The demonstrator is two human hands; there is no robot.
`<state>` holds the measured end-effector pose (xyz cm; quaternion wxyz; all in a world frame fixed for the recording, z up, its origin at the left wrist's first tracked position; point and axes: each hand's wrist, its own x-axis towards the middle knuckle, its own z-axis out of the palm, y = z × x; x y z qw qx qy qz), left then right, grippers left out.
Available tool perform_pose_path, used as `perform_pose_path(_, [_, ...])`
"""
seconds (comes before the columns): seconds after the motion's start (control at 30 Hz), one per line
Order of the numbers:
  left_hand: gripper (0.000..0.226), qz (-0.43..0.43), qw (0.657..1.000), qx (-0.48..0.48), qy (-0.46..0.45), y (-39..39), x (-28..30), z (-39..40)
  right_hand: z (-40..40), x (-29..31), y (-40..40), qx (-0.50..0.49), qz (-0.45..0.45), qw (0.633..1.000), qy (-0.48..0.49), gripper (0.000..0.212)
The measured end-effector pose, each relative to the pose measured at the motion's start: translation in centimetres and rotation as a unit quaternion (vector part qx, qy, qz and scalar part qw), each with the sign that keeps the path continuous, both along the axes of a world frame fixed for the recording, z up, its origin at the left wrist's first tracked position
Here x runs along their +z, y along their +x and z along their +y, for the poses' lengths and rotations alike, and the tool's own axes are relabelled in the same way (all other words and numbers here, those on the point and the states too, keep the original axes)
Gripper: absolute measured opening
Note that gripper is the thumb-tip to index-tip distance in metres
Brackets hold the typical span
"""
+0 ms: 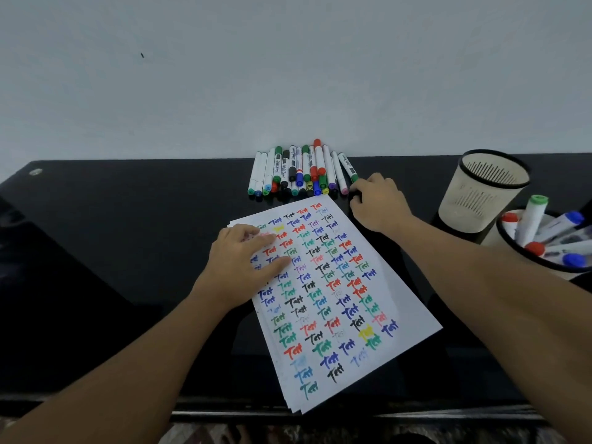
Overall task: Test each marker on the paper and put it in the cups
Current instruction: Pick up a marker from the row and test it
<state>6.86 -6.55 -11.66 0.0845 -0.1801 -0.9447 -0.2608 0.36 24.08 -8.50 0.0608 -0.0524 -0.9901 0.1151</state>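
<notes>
Your right hand [376, 201] is curled down at the green-capped marker [347, 167] on the right end of the marker row [296, 173]; whether your fingers have closed on it you cannot tell from here.

Your left hand [243, 261] lies flat, fingers straight, pinning the paper [413, 318], a thin stack that would likely slide on the glossy black desk [128, 219] without that press. The marker should be light, stiff and smooth, so take it mid-barrel, not by the cap, which may pull off. Loose neighbours touch it and may roll. The pale mesh cup [480, 190] at far right shows nothing inside; the black-rimmed cup [512, 248] beside it already holds several markers with red, blue and green caps.
</notes>
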Motion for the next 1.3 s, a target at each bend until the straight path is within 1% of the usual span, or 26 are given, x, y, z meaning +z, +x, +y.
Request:
perform_pose_path(0.07, [0.074,0.001,1.000,0.001,-0.001,0.0,0.0,0.1,0.4,-0.4,0.3,0.002,0.038,0.999,0.007,0.033])
perform_pose_path(0.13, [0.078,0.001,1.000,0.001,0.000,0.0,-0.1,0.1,0.7,-0.6,0.3,0.003,0.048,0.999,0.010,0.034])
perform_pose_path(0.23, [0.081,0.000,1.000,0.001,-0.001,-0.1,-0.1,0.0,0.9,-0.4,-0.2,0.007,-0.014,1.000,-0.005,0.045])
perform_pose_path(0.3, [0.078,-0.003,1.000,0.002,-0.003,-0.1,-0.1,0.1,0.8,-0.2,-0.4,0.012,-0.023,1.000,0.001,0.047])
perform_pose_path(0.37, [0.073,-0.001,1.000,0.003,-0.003,-0.1,-0.1,0.1,0.7,-0.1,-0.2,0.012,0.000,1.000,0.015,0.043])
perform_pose_path(0.5, [0.071,-0.001,1.000,0.004,-0.004,-0.1,0.0,0.1,0.6,-0.7,1.4,0.020,0.065,0.997,0.022,0.032])
perform_pose_path(0.6, [0.068,0.000,1.000,0.007,-0.005,0.0,0.2,0.2,0.7,-1.1,2.5,0.050,0.081,0.995,0.033,0.034])
perform_pose_path(0.67, [0.068,-0.006,1.000,0.008,-0.006,0.1,0.2,0.2,1.0,-1.0,2.8,0.055,0.078,0.994,0.048,0.041])
perform_pose_path(0.77, [0.068,-0.011,1.000,0.010,-0.010,0.1,0.2,0.2,1.5,-0.5,2.6,0.023,0.041,0.996,0.083,0.055])
perform_pose_path(0.8, [0.068,-0.011,1.000,0.010,-0.008,0.0,0.2,0.2,1.7,-0.3,2.4,0.015,0.032,0.995,0.093,0.055])
perform_pose_path(0.87, [0.069,-0.010,1.000,0.010,-0.002,0.0,0.2,0.2,1.9,0.0,2.0,0.016,0.042,0.994,0.100,0.045])
perform_pose_path(0.97, [0.068,-0.009,1.000,0.008,-0.004,0.0,0.2,0.2,2.0,0.4,1.7,0.035,0.070,0.991,0.109,0.032])
perform_pose_path(1.07, [0.066,-0.003,1.000,0.006,-0.008,0.0,0.2,0.2,1.3,0.6,2.0,0.071,0.105,0.983,0.130,0.035])
perform_pose_path(1.13, [0.066,0.002,1.000,0.003,-0.011,0.0,0.1,0.2,0.2,1.2,2.7,0.099,0.120,0.981,0.120,0.038])
perform_pose_path(1.3, [0.072,0.034,0.999,0.002,-0.011,0.2,0.2,0.2,-3.2,2.0,4.5,0.170,0.080,0.980,0.069,0.042])
